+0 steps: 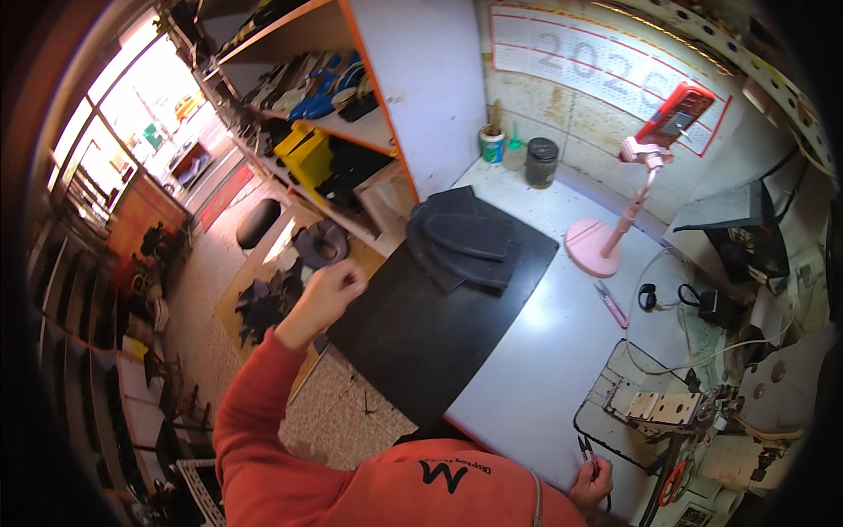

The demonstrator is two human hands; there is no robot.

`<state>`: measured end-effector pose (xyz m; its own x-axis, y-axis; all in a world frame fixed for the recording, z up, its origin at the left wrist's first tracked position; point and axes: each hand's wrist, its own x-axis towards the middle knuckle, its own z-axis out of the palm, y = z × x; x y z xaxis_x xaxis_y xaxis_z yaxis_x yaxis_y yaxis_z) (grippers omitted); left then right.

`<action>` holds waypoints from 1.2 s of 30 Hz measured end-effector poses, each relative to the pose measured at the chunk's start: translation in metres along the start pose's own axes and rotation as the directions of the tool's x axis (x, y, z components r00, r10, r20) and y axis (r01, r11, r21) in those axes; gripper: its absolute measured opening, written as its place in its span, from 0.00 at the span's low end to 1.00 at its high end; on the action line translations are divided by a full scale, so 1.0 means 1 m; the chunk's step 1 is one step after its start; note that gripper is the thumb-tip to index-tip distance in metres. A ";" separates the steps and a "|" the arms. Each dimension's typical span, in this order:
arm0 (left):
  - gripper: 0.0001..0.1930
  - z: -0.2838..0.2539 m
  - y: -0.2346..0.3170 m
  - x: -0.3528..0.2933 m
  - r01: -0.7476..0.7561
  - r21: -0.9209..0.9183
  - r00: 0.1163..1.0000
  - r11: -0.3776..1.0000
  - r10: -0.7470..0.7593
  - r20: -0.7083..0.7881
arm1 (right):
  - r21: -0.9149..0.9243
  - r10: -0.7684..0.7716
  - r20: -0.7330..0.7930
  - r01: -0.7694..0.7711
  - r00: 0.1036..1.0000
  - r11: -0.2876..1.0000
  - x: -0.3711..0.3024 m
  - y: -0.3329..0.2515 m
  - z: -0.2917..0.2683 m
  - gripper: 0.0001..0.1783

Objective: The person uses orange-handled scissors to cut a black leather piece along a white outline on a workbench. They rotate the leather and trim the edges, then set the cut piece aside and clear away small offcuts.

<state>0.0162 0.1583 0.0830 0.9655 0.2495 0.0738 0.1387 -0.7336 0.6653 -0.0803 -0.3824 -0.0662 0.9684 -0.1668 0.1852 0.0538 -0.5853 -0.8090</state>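
While your left hand (329, 285) hangs curled off the left edge of the table (544, 351), it is out over the floor, just beside the near-left corner of the black mat (413, 325). The fingers are closed into a loose fist; whether anything is pinched inside it, you cannot tell from this angle. Your right hand (590, 479) rests at the near edge of the table, fingers closed around a small dark tool, thin snips or tweezers by the look of it, with its tip pointing up toward the sewing machine (702, 408).

The stack of dark cut pieces (461, 237) lies at the far end of the mat, well apart from both hands. The mat overhangs the table edge at the near left, so a tug or a bump from your left arm could drag it, and the stack would slide with it. Your red sleeve (255, 413) is close to that hanging corner and could catch it.

On the right, the pointed tool sits near your body and near the machine's bed; a careless swing could jab you or snag the loose white cable (654, 263). A pink pair of snips (612, 303) lies loose beside the pink phone stand (606, 241), which a wide reach could tip.
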 end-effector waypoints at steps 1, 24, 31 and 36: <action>0.04 -0.007 -0.021 -0.033 0.116 -0.082 0.992 0.990 -0.119 -0.036 | 0.007 0.010 0.019 -0.010 1.000 1.000 0.001 -0.005 0.001 0.06; 0.13 0.093 -0.160 -0.150 0.154 -0.922 0.747 0.355 -0.652 -0.127 | -0.196 -0.341 0.236 0.389 0.910 0.900 0.069 -0.103 0.079 0.24; 0.27 0.138 -0.102 -0.095 -0.187 -0.955 0.639 0.230 -0.710 -0.296 | 0.567 -0.070 0.393 -0.182 0.917 0.804 0.081 -0.151 0.198 0.37; 0.29 0.138 -0.098 -0.088 -0.093 -0.937 0.533 0.338 -0.778 -0.333 | 0.351 -0.045 0.258 -0.050 0.965 0.935 0.080 -0.177 0.238 0.41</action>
<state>-0.0522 0.1206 -0.0915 0.3332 0.9143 -0.2305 -0.2490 0.3211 0.9137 0.0452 -0.1033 -0.0412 0.9950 0.0706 0.0712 0.0873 -0.2606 -0.9615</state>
